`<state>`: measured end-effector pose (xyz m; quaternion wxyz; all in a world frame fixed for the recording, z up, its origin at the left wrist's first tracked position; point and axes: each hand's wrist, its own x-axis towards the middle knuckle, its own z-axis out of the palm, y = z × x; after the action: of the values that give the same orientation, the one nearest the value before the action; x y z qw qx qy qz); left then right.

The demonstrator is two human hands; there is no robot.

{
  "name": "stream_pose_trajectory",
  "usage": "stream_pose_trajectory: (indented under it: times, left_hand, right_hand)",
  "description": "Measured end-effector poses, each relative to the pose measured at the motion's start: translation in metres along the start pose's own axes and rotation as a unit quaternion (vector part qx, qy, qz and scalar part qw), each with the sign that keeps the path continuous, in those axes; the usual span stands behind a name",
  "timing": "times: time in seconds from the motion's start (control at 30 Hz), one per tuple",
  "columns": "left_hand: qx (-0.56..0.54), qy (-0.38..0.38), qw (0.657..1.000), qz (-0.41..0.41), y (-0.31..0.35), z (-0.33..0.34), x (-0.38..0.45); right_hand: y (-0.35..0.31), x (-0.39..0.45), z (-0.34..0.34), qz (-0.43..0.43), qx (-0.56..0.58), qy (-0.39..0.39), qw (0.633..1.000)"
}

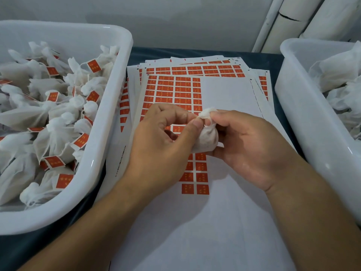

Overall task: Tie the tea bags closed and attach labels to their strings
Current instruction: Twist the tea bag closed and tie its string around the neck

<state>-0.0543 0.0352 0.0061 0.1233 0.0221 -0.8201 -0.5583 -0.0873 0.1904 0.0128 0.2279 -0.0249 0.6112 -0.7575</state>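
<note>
A small white tea bag [207, 138] hangs between both hands above the label sheets. My right hand [248, 147] holds its body, fingers curled round it. My left hand [160, 141] pinches the gathered neck of the bag between thumb and forefinger. The string is too thin to make out. Sheets of orange-red stick-on labels [175, 90] lie spread on the table under the hands; the top sheet is partly bare where labels are gone.
A white tub [109, 137] on the left is heaped with tied tea bags [58, 122] carrying orange labels. A second white tub [304, 114] on the right holds plain tea bags [340, 79] without labels. White tubes [293, 20] lean at the back right.
</note>
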Motion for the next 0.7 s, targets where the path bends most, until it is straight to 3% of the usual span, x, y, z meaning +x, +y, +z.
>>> stream_pose_trajectory:
  times: [0.23,0.5,0.7]
  left_hand:
    - [0.002,0.001,1.000,0.028,-0.0002,-0.0002,-0.0004]
    - [-0.027,0.013,0.999,0.041,0.0021,-0.0032,0.0011]
    - [-0.019,0.000,0.999,0.037,0.0024,-0.0014,-0.0004]
  right_hand:
    - [-0.0016,-0.0024,0.0001,-0.008,0.064,-0.016,0.998]
    - [0.0005,0.0026,-0.0011,-0.044,-0.033,0.022,0.998]
    - [0.0003,0.0032,-0.0028,-0.053,-0.021,0.035,0.998]
